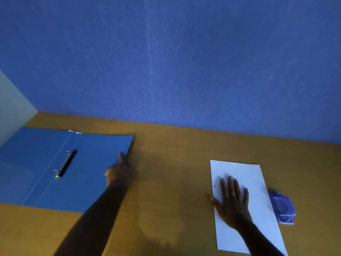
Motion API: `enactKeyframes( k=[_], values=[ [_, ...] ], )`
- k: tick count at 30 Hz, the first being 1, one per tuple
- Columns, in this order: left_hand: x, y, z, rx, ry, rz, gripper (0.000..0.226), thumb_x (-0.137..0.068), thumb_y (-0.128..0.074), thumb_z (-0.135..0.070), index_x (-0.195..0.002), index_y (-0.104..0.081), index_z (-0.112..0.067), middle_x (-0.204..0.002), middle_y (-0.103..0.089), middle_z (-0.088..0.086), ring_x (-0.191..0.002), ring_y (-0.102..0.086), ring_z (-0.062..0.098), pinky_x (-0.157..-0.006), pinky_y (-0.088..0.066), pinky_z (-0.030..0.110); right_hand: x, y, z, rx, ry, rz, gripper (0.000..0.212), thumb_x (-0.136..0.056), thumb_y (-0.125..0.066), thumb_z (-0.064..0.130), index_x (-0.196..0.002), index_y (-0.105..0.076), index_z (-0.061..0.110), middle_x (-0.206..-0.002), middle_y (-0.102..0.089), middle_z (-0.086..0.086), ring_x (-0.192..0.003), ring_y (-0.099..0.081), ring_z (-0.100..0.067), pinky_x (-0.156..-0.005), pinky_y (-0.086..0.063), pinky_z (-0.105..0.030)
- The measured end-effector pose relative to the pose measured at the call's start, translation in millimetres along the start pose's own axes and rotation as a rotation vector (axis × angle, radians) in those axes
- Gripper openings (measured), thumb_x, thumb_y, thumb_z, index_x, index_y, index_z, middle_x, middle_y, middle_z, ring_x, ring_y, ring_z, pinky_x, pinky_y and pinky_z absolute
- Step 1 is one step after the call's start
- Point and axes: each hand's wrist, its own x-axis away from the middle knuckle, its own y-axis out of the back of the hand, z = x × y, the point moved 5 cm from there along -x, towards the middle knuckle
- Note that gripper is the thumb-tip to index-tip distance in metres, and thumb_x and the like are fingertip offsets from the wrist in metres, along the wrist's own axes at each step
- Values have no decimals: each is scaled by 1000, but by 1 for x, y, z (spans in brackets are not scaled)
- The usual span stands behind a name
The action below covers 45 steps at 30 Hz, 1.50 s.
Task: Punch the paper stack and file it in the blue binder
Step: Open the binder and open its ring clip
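Paper stack lies flat on the wooden desk, toward its right side and near the front edge, long side running away from the viewer. One small dark hole shows near its left edge, so the punching looks done; a second hole may sit under the hand, though the view cannot confirm it. The right hand rests flat on the stack with fingers straight and spread, pressing down and gripping nothing.

A pale blue hole punch sits on the desk just beside the right edge of the stack, apart from both hands.

Far to the left, well apart from the paper, the blue binder lies open against the desk's back left corner, both covers flat. Its two metal rings stand on a black bar beside the spine; whether they are snapped open is too small to tell. The left hand rests at the right edge of the binder's right cover, one finger stretched forward on the cover, the rest curled; it appears to hold nothing.

Judged from this, the binder is ready and filing remains: the stack must cross the desk, go onto the rings, and the binder be closed.
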Motion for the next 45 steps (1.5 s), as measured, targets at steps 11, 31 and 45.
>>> enactKeyframes(
  k=[11, 31, 45],
  values=[
    [38, 39, -90, 236, -199, -30, 74, -90, -48, -6, -150, -7, 8, -159, -18, 24, -111, -62, 37, -89, -51, 47, -1, -2, 0, -29, 11, -9, 86, -92, -20, 72, -154, -31, 14, -160, -28, -18, -147, -28, -38, -112, -25, -65],
    [99, 75, -227, 522, -513, 87, 49, -86, -58, -6, -132, -41, -6, -162, 13, 18, -115, -57, 45, -86, -52, 45, 32, 41, 67, -1403, -186, 313, 32, -62, -81, 27, -82, -75, 3, -77, -73, -20, -73, -70, -31, -65, -55, -43],
    [62, 68, -140, 978, -546, -308, 74, -77, -65, -61, -136, -52, -19, -134, -57, -1, -121, -53, 19, -103, -45, 35, 44, 41, -4, -1345, -518, 280, 11, -74, -77, -8, -81, -71, -2, -69, -72, -11, -66, -70, -25, -55, -55, -33]
  ],
)
